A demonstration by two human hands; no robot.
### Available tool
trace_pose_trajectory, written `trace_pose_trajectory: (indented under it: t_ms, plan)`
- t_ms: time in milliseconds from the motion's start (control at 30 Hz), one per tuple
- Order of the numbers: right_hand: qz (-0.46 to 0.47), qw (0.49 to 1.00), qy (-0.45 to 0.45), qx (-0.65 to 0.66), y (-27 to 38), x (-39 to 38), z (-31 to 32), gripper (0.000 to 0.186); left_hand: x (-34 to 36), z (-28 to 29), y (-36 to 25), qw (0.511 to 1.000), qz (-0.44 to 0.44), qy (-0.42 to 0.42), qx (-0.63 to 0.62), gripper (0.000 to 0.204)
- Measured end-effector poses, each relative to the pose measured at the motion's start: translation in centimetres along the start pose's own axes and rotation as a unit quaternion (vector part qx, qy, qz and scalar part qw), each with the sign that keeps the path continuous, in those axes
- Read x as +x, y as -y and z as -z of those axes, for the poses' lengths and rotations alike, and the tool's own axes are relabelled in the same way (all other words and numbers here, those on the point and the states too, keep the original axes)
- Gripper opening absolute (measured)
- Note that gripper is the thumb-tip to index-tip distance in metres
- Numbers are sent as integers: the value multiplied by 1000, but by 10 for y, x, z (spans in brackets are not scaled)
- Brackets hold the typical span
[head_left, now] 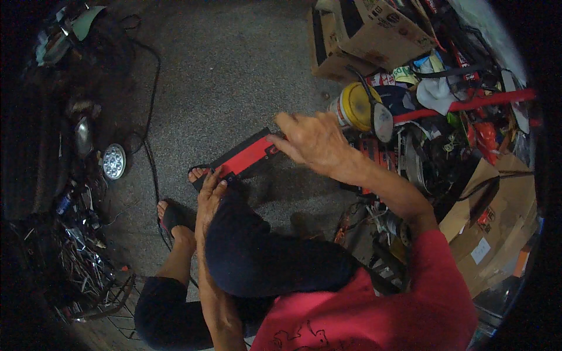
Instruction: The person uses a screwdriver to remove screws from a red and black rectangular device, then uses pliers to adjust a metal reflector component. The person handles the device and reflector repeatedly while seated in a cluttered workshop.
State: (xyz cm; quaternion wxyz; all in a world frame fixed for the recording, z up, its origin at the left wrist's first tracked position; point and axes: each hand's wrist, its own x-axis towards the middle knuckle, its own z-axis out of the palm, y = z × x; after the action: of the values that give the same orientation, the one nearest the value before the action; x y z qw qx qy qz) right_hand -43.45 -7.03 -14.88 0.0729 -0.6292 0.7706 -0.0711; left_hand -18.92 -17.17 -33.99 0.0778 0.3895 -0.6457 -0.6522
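Red case [243,157] is sitting just beyond the raised knee [234,234], the left hand [211,193] holding its nearer end; the right hand [319,143] is curling at its farther end, grip unclear; handling is looking unfinished.

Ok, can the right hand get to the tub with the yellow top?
Probably yes: the right hand looks close to the yellow-topped tub, and nothing seems to block the side facing it, though depth is hard to judge here.
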Motion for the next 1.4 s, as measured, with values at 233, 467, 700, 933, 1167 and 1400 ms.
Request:
trace_pose_trajectory:
  t_ms: [233,467,700,933,1167,1400]
  plan:
    - [56,998,19,39,5,-6,10,32,-1,1,0,1000,-2,5,0,42]
    - [53,998,-4,18,13,-2,12,35,-9,1,-22,995,72,13,-74,43]
    - [16,998,-56,-32,4,-4,-1,28,-10,-3,-25,996,65,12,-53,42]
    - [82,993,70,56,8,-4,13,28,-30,7,-23,994,54,-86,-34,42]
    - [20,999,41,25,18,-6,9,28,-106,32,-155,956,-42,-210,199,35]
    - [41,993,-82,73,1,-8,19,18,-195,67,-206,901,-104,-159,390,32]
